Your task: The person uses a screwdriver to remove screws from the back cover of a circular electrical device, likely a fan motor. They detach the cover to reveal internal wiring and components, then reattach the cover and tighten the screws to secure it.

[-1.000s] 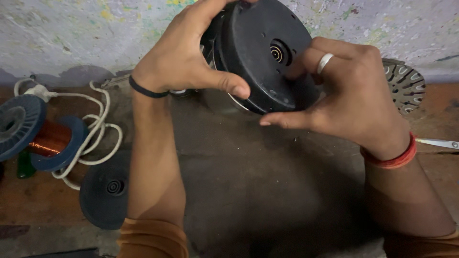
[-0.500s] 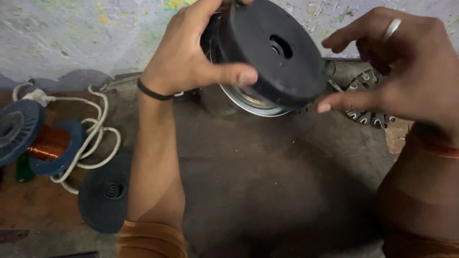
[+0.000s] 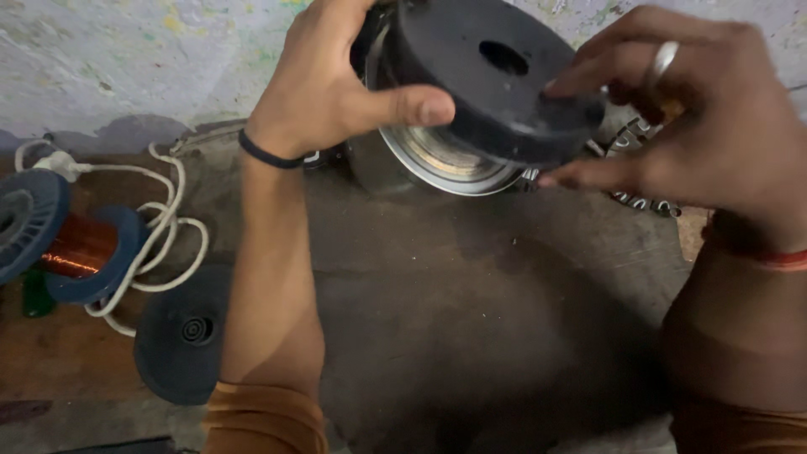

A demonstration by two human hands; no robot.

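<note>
Left hand [image 3: 324, 97] has its fingers clamped on the black round motor housing [image 3: 487, 76], thumb pressed flat along the near rim and the rest wrapped round the back, so the whole thing hangs tilted up off the worktop [image 3: 471, 336]. Right hand [image 3: 698, 134] isn't really gripping, fingers are spread with just the tips touching the far edge of the housing, close to the centre hole. You can see the silvery inner ring [image 3: 445, 164] poking out underneath.

My take on doing this bit well: let the left hand carry all the weight and use the right fingertips only to steady or turn it, and keep them on the rim. It looks heavy and smooth, so I'd hold it low over the dark mat.

Further out: another black end cover [image 3: 181, 336] lies flat by the left forearm, a blue spool of copper wire [image 3: 71, 248] and a white cord [image 3: 164, 223] lie at the left, and a toothed metal part [image 3: 639, 143] lies behind the right hand.
</note>
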